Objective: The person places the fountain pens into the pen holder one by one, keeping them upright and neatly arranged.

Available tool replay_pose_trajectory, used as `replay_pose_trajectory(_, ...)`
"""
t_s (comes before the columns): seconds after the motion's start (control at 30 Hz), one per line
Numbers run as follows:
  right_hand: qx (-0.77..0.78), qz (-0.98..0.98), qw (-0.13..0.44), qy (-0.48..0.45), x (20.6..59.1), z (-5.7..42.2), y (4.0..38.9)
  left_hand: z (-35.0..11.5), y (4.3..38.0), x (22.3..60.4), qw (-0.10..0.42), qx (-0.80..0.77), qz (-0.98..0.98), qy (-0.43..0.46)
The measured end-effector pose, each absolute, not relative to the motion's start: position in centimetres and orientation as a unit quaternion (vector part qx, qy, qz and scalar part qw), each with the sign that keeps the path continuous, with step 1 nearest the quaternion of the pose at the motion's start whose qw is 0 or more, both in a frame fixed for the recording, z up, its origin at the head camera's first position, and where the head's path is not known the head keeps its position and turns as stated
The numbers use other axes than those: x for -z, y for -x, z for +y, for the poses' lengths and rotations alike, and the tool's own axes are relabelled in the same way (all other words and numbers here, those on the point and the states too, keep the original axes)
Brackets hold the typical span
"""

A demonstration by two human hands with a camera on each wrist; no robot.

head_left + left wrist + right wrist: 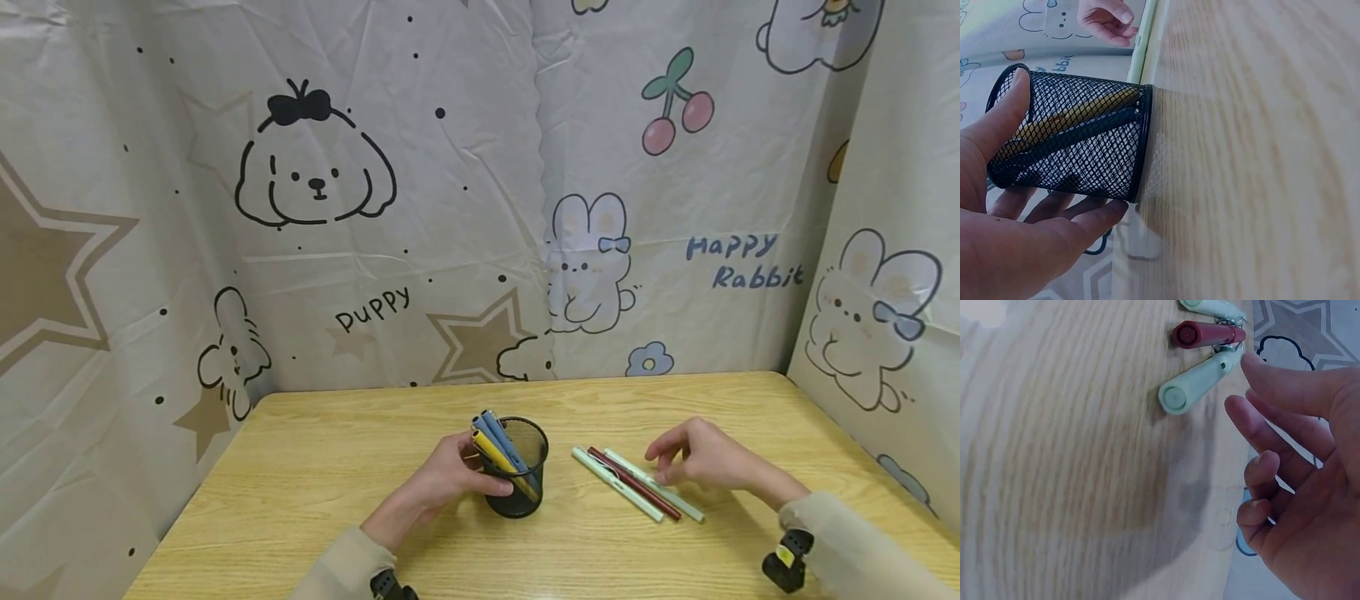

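My left hand (448,477) holds a black mesh pen cup (528,502) upright on the table, thumb on the near side and fingers round the far side. Blue pens (501,440) and a yellow pen (491,454) lean inside it, and their lower ends show through the mesh in the left wrist view. Right of the cup lie a pale green pen (617,485), a dark red pen (639,486) and another pale green pen (678,493), side by side. My right hand (707,457) hovers close beside the rightmost green pen, fingers loosely bent, holding nothing.
The light wood table (330,467) reaches back to a cloth backdrop (465,208) printed with puppies, rabbits and stars. More printed cloth (870,350) hangs along the right side. A dark wrist device (787,560) sits on the right sleeve.
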State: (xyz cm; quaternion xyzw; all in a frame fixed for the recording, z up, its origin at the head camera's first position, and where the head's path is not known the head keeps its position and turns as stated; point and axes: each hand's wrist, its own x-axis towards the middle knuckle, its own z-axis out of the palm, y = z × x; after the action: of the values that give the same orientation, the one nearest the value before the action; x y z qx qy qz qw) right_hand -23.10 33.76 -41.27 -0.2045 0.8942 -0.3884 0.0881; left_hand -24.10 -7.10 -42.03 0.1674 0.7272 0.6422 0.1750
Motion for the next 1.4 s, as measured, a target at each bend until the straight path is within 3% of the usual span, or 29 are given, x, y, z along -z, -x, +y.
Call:
replay_pose_trajectory(0.3, 0.417, 0.869, 0.128, 0.233, 41.86, 34.34, 23.50, -7.06, 24.06, 42.07, 0.173, -0.642, 0.729, -0.161)
replay_pose_trajectory(1.4, 0.408, 0.875, 0.118, 0.234, 42.30, 34.02, 23.80, -7.02, 24.14, 42.10, 0.176, -0.646, 0.724, -0.165)
